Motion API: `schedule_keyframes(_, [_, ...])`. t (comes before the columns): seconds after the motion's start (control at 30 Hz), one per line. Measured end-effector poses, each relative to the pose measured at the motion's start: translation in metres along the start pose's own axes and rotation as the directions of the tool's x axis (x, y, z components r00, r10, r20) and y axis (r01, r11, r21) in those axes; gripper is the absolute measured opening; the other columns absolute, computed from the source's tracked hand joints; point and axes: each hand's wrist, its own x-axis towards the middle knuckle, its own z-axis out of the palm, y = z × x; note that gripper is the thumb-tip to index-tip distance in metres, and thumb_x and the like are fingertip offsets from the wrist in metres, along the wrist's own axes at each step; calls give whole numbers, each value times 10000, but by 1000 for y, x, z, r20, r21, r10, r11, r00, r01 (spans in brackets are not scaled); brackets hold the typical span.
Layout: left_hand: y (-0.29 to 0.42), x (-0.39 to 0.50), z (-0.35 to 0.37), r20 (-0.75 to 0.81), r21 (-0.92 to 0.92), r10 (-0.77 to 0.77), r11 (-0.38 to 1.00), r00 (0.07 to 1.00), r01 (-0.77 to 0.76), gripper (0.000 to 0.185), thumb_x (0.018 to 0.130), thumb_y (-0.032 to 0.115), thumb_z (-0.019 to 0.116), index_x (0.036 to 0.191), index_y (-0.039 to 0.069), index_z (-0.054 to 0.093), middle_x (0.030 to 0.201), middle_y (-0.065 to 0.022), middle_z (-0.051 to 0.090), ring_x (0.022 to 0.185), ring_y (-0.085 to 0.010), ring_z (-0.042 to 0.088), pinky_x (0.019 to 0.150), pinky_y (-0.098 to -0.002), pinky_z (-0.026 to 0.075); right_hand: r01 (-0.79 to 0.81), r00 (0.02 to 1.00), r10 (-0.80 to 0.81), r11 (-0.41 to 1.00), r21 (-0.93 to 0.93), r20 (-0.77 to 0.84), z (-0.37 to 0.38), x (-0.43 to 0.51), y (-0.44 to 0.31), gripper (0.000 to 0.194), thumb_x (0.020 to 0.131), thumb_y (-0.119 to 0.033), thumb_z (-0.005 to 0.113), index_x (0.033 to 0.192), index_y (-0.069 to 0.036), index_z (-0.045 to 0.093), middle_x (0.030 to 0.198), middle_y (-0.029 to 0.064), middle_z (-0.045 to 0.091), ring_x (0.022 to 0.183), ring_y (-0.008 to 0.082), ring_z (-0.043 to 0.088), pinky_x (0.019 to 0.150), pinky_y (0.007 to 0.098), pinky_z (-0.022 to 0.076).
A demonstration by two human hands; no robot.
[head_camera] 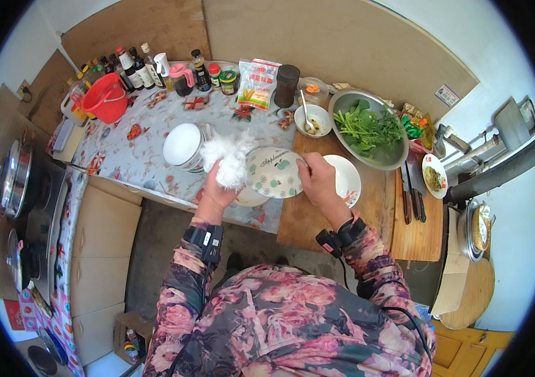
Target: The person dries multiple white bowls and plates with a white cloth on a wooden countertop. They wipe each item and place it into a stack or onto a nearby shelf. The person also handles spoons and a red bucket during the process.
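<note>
My left hand (221,187) is closed around a crumpled, fluffy white wad (229,158), which looks like thin plastic or fibre. My right hand (320,179) grips the rim of a white ceramic bowl (274,173). Green apples and some lettering decorate the bowl, and its outer side faces up toward me. The wad is right at the bowl's left edge; whether they touch I cannot tell. Beneath the bowl, another pale dish (252,198) is mostly hidden. Left of the wad stands a stack of white bowls (183,145). A white bowl with a red motif (345,179) sits behind my right hand.
A steel basin of leafy greens (366,127) and a small bowl with a spoon (312,120) are at the back right. Knives (413,191) lie on the wooden board at right. Sauce bottles (137,68) and a red bucket (105,100) line the back left.
</note>
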Motion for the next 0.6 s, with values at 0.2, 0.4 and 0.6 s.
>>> schedule_keyframes(0.2, [-38,-24,0,-281,234,130,970,951,-64,436,942,294,480,1336,109,452,1314,-95,530,1162,-304,536,970,-439,444,-326,938,341,930,171,-66,9,-3,7,274,816,-55,651,688,-10,414,555,129,437,478,217,405,464,348,362])
schedule_keyframes(0.4, [-15,-43,44,521,853,667,-437,533,-286,459,705,55,701,1131,-11,542,1119,-181,533,1037,-399,495,944,-451,385,-397,914,405,903,162,-18,22,-9,-8,273,816,-63,644,688,-6,410,549,131,405,493,213,375,476,354,354])
schedule_keyframes(0.6, [-18,-48,64,450,705,266,-692,853,-156,528,561,103,756,1044,10,564,1012,-151,524,988,-363,502,829,-448,437,-356,934,356,925,129,25,35,-10,-24,255,804,-69,643,695,0,424,573,164,447,496,285,429,484,378,372])
